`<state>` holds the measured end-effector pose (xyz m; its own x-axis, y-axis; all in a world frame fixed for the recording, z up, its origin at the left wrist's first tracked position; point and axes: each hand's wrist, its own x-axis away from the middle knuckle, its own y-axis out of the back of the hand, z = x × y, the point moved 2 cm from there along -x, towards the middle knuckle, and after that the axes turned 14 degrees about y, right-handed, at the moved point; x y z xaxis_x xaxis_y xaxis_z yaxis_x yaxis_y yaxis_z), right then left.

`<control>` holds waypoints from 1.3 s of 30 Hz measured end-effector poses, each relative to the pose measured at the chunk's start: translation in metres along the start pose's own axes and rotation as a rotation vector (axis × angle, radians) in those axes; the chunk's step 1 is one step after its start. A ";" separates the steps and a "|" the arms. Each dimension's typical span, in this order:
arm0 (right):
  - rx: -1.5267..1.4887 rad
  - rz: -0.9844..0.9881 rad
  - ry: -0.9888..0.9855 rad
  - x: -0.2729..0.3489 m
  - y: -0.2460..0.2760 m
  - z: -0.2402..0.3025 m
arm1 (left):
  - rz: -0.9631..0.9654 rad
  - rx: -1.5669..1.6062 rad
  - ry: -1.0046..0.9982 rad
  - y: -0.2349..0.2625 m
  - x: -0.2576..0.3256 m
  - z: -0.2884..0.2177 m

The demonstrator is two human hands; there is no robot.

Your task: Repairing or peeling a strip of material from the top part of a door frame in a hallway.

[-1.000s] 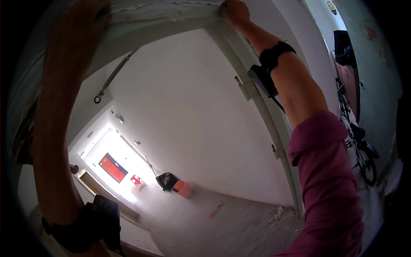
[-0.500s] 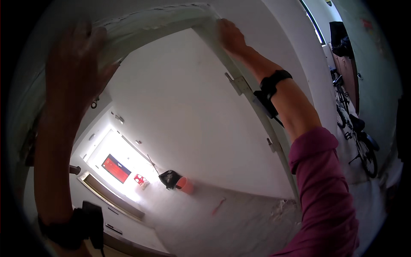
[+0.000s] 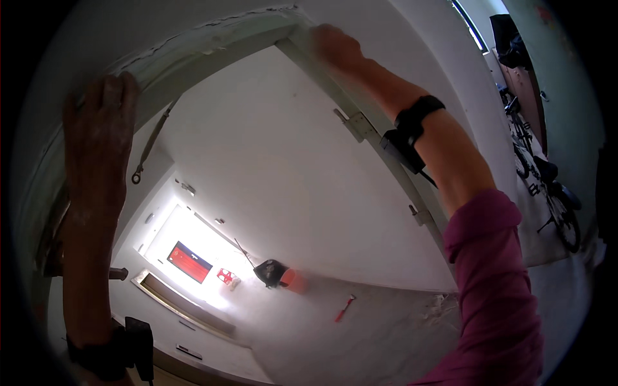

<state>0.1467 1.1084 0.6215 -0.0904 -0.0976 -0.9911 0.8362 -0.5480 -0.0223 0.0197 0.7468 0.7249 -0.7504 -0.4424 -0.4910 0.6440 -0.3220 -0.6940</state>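
Note:
Both my arms reach up to a pale door frame (image 3: 212, 61), whose top edge has a rough crack along the wall. My left hand (image 3: 100, 132) rests at the upper left of the frame, its fingers stretched out against the surface with nothing visible in them. Up at the frame's right corner is my right hand (image 3: 337, 48); motion blurs its fingers, and I cannot make out anything in them. A metal rod with a ring end (image 3: 151, 145) hangs beside my left hand. Below my right hand, a hinge (image 3: 358, 126) sits on the frame's side.
Through the doorway, a red-handled tool (image 3: 346, 309) lies on the grey floor, near debris (image 3: 441, 310). Farther off stand an orange bucket (image 3: 294, 282), a black dustpan (image 3: 270, 273) and a red stool (image 3: 226, 276). A bicycle (image 3: 559, 209) stands at the right.
My left hand has moved down and slightly left, exposing more of the metal rod. My right hand has shifted slightly left along the corner. The view has tilted a little.

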 end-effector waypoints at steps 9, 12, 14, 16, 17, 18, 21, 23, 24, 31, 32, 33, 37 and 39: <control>-0.152 -0.336 0.111 -0.071 -0.032 -0.034 | -0.089 -0.079 0.010 -0.005 0.003 -0.002; -0.197 -0.253 0.168 -0.076 -0.017 -0.027 | -0.010 -0.089 0.042 -0.006 0.002 -0.003; -0.212 -0.295 0.239 -0.079 -0.013 -0.025 | 0.094 -0.090 0.072 -0.013 0.002 -0.001; -0.170 -0.248 0.252 -0.090 -0.014 -0.025 | -0.039 0.004 0.030 -0.022 0.004 0.006; -0.169 -0.246 0.252 -0.094 -0.013 -0.025 | -0.039 0.006 0.031 -0.026 0.007 0.006; -0.125 -0.196 0.213 -0.098 -0.015 -0.026 | -0.044 -0.017 0.038 -0.023 0.007 0.005; -0.056 -0.187 0.177 -0.103 -0.019 -0.027 | -0.069 -0.003 0.015 -0.022 0.010 0.009; -0.037 -0.232 0.181 -0.104 -0.025 -0.026 | -0.088 0.028 -0.018 -0.017 0.010 0.010; -0.045 -0.246 0.136 -0.104 -0.028 -0.032 | -0.071 0.041 0.006 -0.009 0.006 0.004; -0.402 -0.113 -0.230 -0.069 -0.023 -0.073 | -0.030 0.009 0.047 -0.013 0.005 -0.003; -0.382 -0.293 0.035 -0.066 -0.029 -0.084 | -0.034 0.016 0.049 -0.014 0.005 -0.001; -0.382 -0.291 0.032 -0.068 -0.029 -0.079 | -0.062 0.058 0.035 -0.018 0.007 0.004; -0.390 -0.218 0.182 -0.083 -0.014 -0.036 | -0.027 0.016 0.032 -0.008 0.008 0.004; -0.232 -0.155 0.106 -0.095 -0.017 -0.036 | -0.050 0.021 0.024 -0.014 0.008 0.007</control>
<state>0.1610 1.1572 0.7116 -0.1802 0.0664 -0.9814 0.9191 -0.3439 -0.1921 0.0055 0.7420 0.7340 -0.7849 -0.4055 -0.4686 0.6084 -0.3610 -0.7067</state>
